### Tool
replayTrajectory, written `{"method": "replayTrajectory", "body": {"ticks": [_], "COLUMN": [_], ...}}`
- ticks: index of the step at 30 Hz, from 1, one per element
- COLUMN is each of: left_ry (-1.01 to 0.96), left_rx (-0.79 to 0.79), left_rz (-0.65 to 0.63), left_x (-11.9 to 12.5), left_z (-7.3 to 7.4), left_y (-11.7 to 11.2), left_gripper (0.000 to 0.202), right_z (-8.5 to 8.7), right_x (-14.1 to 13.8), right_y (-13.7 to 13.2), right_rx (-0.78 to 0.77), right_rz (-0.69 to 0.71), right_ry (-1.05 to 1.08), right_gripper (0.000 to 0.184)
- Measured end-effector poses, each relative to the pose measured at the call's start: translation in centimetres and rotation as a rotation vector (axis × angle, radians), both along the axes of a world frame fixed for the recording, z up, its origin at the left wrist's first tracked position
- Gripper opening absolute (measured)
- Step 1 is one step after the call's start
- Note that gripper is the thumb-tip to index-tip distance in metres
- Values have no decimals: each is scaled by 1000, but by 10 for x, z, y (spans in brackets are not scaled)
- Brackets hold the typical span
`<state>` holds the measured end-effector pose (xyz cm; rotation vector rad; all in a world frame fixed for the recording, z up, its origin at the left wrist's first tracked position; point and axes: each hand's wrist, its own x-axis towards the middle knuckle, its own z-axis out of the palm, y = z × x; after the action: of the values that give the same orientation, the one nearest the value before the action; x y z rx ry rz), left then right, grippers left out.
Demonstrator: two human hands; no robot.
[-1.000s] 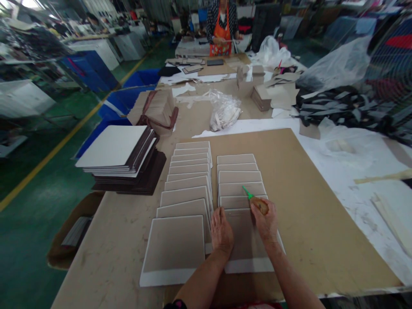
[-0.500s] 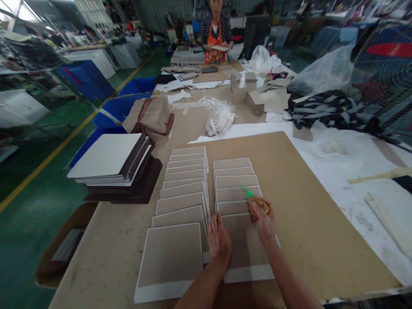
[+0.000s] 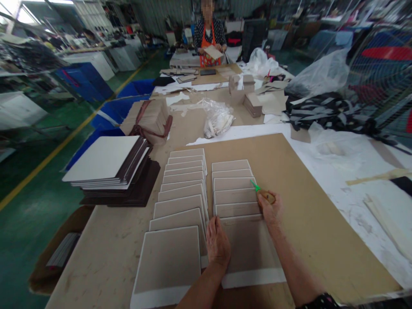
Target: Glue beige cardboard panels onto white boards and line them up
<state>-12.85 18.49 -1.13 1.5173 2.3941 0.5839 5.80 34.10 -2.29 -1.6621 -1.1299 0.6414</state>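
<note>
My right hand grips a small amber glue bottle with a green nozzle. Its tip points up and left, over the right-hand row of overlapping beige panels. My left hand lies along the left edge of that row's nearest panel, its fingers stretched forward and holding nothing. A thin line, perhaps glue, runs near this panel's top edge. To the left, a second row of overlapping beige panels with white edges ends in a large front panel.
Brown board lies under the rows. White-topped sheets are stacked at left, behind them a tied bundle of beige pieces. A plastic bag sits beyond. At the far end stands a person in an orange apron.
My right hand and the glue bottle have moved right and slightly up, towards the panels' right edge. My left hand has stayed nearly in place. The far person's held piece has tilted.
</note>
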Motion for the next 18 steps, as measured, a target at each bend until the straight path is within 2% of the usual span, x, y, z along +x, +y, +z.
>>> {"method": "replayTrajectory", "body": {"ticks": [7,13,18], "left_ry": [4,-7,-13], "left_rx": [-14,-29,-20], "left_rz": [12,6,-12], "left_x": [1,1,1], "left_z": [-1,-2,-2], "left_y": [0,-1,-1], "left_gripper": [53,52,54], "right_z": [9,18,21], "right_x": [-37,-48,-70], "right_y": [-4,-7,-6], "right_rx": [27,67,72], "right_rz": [150,150,236], "right_ry": [-173,-230,-248], "right_gripper": [30,32,34]}}
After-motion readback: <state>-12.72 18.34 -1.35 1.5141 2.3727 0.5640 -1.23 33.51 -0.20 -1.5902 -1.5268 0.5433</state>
